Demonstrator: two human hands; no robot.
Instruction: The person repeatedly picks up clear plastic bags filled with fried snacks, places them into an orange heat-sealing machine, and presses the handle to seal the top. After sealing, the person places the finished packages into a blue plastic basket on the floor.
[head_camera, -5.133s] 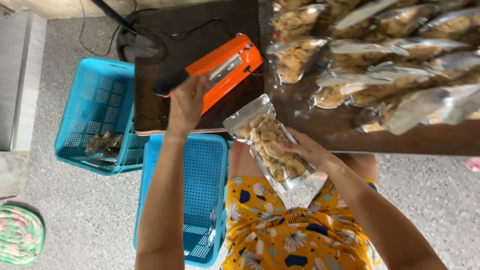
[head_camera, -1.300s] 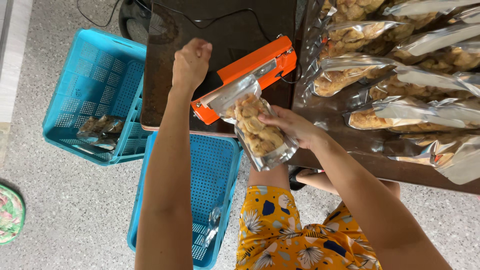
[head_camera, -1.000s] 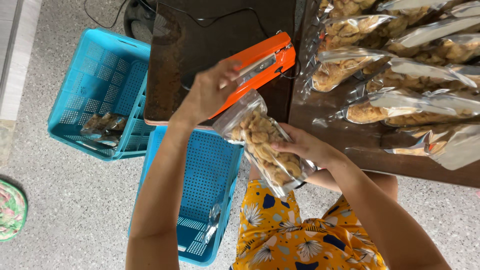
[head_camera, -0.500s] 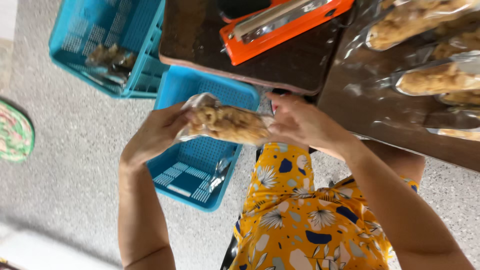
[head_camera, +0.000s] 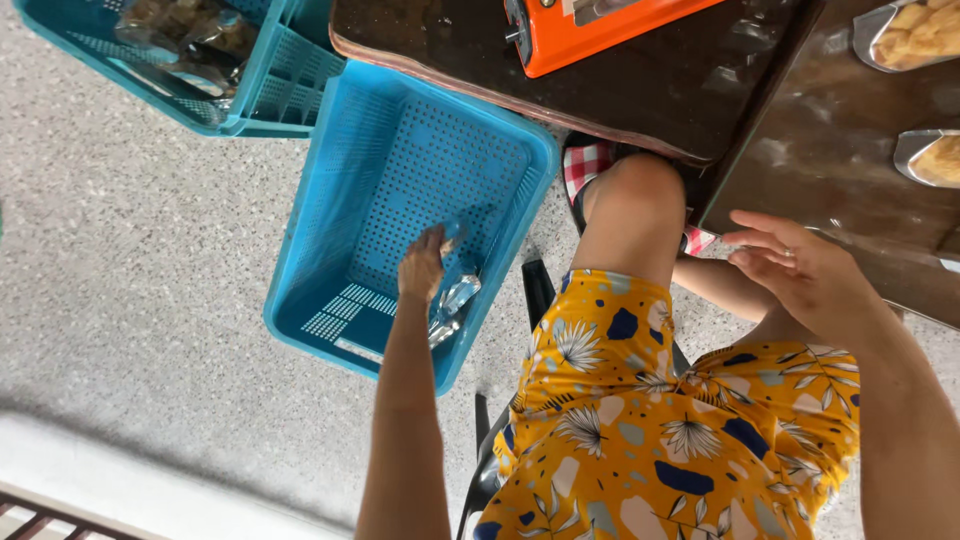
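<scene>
— What sits closest to the camera?

— The person's lap in a yellow flowered garment (head_camera: 680, 440), with one bare knee (head_camera: 640, 190) pointing up toward the table. The right hand (head_camera: 800, 275) hovers beside that knee, just off the table's near edge, fingers loosely spread and holding nothing.

— And the other hand?

— The left hand (head_camera: 422, 268) reaches down into the near blue basket (head_camera: 320, 200) on the floor. Its fingers are on or just above a clear plastic bag (head_camera: 455, 300) lying by the basket's right wall (whether they grip it or only touch it, I cannot tell).

— Farther out?

— A dark wooden table (head_camera: 640, 90) carries an orange sealing machine (head_camera: 590, 30) at its far edge. Along its right edge lie filled snack bags (head_camera: 905, 30), cut off by the frame.

— Anything beyond the first basket?

— A second blue basket (head_camera: 260, 100) stands at its far corner, touching it, with a few filled bags (head_camera: 190, 30) inside. Both rest on a speckled grey floor (head_camera: 130, 300).
</scene>
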